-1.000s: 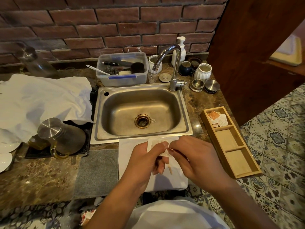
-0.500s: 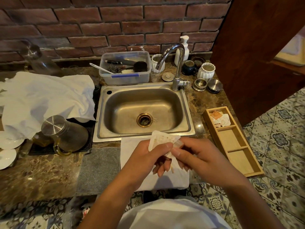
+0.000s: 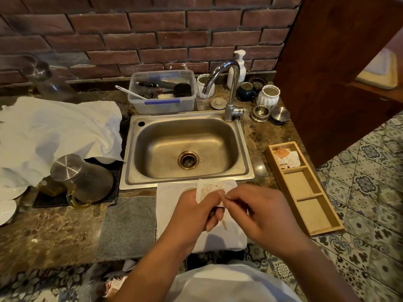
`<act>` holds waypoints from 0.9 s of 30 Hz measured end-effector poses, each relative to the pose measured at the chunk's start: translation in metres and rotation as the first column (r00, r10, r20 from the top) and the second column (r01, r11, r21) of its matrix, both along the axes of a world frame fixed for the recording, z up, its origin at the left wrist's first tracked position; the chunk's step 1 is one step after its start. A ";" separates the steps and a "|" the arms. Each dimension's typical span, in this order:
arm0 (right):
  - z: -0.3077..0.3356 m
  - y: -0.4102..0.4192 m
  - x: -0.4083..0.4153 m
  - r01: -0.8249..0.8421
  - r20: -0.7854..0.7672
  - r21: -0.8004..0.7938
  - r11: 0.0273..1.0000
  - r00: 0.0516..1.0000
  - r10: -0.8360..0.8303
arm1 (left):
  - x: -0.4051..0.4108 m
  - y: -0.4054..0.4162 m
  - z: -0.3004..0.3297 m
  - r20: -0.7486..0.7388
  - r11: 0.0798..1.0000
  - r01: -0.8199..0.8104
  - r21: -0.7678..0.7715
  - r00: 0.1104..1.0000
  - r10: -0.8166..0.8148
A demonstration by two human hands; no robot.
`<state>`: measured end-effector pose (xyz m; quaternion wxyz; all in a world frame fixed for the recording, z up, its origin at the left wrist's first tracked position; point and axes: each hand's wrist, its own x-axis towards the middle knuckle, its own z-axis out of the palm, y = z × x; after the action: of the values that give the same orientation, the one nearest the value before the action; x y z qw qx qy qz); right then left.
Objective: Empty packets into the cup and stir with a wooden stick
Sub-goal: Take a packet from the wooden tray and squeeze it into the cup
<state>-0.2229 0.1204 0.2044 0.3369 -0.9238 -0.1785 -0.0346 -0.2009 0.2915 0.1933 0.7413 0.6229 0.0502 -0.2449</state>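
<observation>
My left hand (image 3: 192, 212) pinches a small white packet (image 3: 208, 189) with a pale orange print, held upright over a white cloth (image 3: 168, 199) in front of the sink. My right hand (image 3: 261, 212) grips the packet's right edge with thumb and forefinger. A thin wooden stick (image 3: 224, 224) pokes out below my left fingers. More packets (image 3: 285, 156) lie in the far compartment of a wooden tray (image 3: 314, 212) at the right. White ribbed cups (image 3: 270, 95) stand behind the tap; which cup the task means I cannot tell.
A steel sink (image 3: 187, 149) with a tap (image 3: 229, 90) lies ahead. A plastic tub (image 3: 161, 92) of utensils sits behind it. A white sheet (image 3: 56, 131) and a glass jug (image 3: 80, 179) are at the left, with a grey mat (image 3: 128, 225) beside the cloth.
Both hands stay on the packet above the cloth; the packet stands a little more upright and my right fingers have shifted along its right edge.
</observation>
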 end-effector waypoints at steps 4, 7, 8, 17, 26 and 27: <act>-0.003 0.005 -0.005 0.050 0.024 -0.011 0.999 0.998 -0.049 | 0.000 0.002 -0.002 -0.030 1.000 -0.019 -0.008 0.999 0.019; -0.001 0.005 -0.006 0.079 -0.094 0.157 0.985 0.993 -0.064 | -0.002 0.004 0.001 0.021 1.000 0.000 -0.001 1.000 0.000; 0.001 0.005 -0.005 0.083 -0.150 0.211 0.974 0.987 -0.052 | -0.002 0.005 0.002 0.031 1.000 -0.001 -0.006 1.000 0.001; 0.005 0.003 -0.005 0.088 -0.298 0.360 0.929 0.954 0.026 | -0.001 0.012 0.003 0.022 0.994 0.093 -0.061 0.996 -0.092; 0.003 0.004 -0.007 0.087 -0.358 0.424 0.902 0.930 0.078 | -0.004 0.020 0.001 0.027 0.982 0.153 -0.111 0.988 -0.151; 0.003 0.003 -0.007 0.075 -0.348 0.430 0.900 0.933 0.088 | -0.004 0.020 0.002 0.029 0.979 0.164 -0.120 0.986 -0.161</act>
<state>-0.2294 0.1237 0.2072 0.5622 -0.8147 -0.1047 0.0964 -0.2053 0.3113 0.1954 0.7559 0.5809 -0.0231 -0.3011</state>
